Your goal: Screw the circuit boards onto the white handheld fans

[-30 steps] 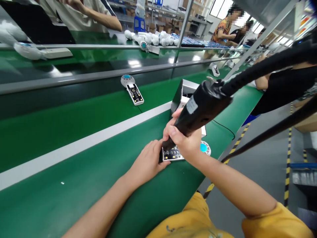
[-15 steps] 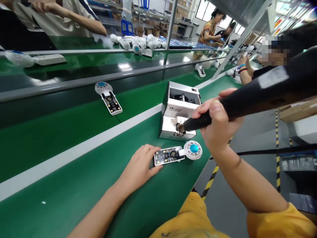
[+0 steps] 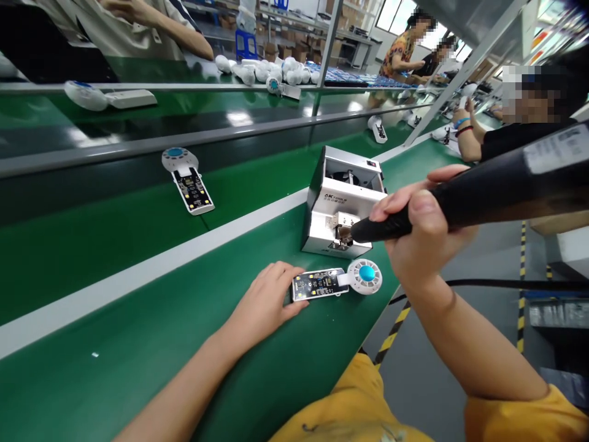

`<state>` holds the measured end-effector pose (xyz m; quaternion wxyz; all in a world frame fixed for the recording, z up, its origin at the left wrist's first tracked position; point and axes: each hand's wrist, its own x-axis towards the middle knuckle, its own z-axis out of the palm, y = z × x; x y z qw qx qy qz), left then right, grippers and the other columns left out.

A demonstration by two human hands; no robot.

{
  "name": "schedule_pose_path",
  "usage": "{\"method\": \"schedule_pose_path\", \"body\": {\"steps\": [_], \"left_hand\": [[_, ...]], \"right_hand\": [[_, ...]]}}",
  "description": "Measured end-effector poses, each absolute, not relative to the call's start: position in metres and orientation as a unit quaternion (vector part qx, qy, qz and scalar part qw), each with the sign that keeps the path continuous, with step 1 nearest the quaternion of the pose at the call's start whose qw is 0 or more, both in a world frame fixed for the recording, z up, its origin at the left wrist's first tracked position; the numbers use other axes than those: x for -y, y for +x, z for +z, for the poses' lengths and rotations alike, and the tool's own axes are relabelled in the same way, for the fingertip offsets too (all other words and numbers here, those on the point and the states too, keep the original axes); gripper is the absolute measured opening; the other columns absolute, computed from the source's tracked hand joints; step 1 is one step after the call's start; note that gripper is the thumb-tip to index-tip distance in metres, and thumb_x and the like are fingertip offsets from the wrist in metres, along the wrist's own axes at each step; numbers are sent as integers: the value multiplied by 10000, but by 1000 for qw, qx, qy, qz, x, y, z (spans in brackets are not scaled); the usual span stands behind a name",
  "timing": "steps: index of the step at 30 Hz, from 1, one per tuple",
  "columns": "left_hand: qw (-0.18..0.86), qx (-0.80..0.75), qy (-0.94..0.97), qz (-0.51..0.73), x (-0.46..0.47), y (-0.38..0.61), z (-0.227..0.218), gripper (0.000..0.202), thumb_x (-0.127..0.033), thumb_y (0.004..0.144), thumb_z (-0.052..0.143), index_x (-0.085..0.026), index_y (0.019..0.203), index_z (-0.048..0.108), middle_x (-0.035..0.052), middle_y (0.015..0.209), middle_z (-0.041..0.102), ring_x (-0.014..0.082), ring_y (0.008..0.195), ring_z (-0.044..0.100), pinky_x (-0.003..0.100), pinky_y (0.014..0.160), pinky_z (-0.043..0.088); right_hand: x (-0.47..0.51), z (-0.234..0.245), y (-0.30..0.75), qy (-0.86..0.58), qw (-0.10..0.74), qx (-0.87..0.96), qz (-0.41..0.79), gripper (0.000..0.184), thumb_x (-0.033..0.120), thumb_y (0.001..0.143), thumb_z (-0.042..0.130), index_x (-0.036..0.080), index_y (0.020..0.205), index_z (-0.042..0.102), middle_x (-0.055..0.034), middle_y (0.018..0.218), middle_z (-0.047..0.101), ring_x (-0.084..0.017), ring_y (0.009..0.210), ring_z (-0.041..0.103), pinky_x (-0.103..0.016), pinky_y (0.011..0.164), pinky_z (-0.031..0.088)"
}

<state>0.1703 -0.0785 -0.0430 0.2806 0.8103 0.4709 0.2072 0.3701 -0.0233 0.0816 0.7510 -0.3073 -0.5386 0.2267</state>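
Observation:
My left hand [image 3: 269, 299] grips the left end of a white handheld device [image 3: 321, 284], which lies flat on the green bench. Its open handle shows a black circuit board, and its round slotted head [image 3: 365, 276] with a blue centre points right. In my right hand [image 3: 423, 230] is a black electric screwdriver [image 3: 478, 199], slanting down to the left. The tip meets the pick-up spot on the front of a silver screw feeder [image 3: 344, 205] just behind the device; the bit itself is hard to make out.
A similar open device [image 3: 188, 181] lies on the green conveyor belt [image 3: 115, 227] beyond a white strip. Another device [image 3: 131, 99] lies on the far lane, with several white pieces [image 3: 280, 70] behind. Co-workers sit across and at right. A cable [image 3: 501, 283] trails from the right.
The view has shifted slightly. On the near belt the open device has moved left, and the far-lane device has moved right. Both hands keep their holds, with the screwdriver tip still at the feeder.

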Motion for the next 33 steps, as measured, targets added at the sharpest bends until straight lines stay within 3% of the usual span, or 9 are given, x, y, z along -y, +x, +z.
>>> {"method": "schedule_pose_path", "body": {"steps": [6, 13, 18, 24, 33], "left_hand": [[275, -464, 815, 211, 79, 169, -45, 441, -283, 892, 745, -188, 1289, 580, 111, 1212, 641, 302, 1118, 604, 489, 971, 517], [279, -469, 812, 208, 78, 172, -42, 453, -260, 863, 778, -192, 1271, 594, 99, 1196, 643, 300, 1112, 602, 471, 964, 515], [284, -466, 810, 212, 78, 173, -40, 421, -258, 841, 794, -206, 1213, 605, 85, 1171, 648, 296, 1084, 605, 470, 953, 516], [278, -461, 815, 215, 80, 175, -37, 315, -222, 836, 766, -224, 1117, 624, 75, 1124, 650, 297, 1062, 611, 456, 926, 522], [274, -453, 818, 225, 81, 174, -39, 263, -249, 895, 705, -237, 1146, 629, 59, 1076, 630, 268, 1003, 601, 403, 862, 533]], "right_hand": [[15, 77, 372, -315, 731, 556, 240, 217, 321, 835, 740, 267, 951, 565, 74, 600, 583, -169, 472, 582, -348, 512, 526], [52, 72, 364, -309, 685, 555, 357, 251, 288, 871, 737, 244, 1041, 559, 58, 648, 623, -167, 496, 600, -347, 519, 518], [71, 55, 347, -269, 632, 590, 425, 236, 352, 944, 690, 292, 1105, 528, 69, 685, 628, -171, 518, 599, -374, 575, 540], [73, 41, 335, -282, 619, 629, 375, 255, 432, 921, 697, 297, 1075, 544, 45, 687, 610, -210, 591, 639, -497, 777, 607], [77, 29, 340, -300, 566, 678, 359, 255, 456, 874, 732, 314, 1025, 584, -8, 705, 625, -303, 833, 691, -536, 774, 619]]}}
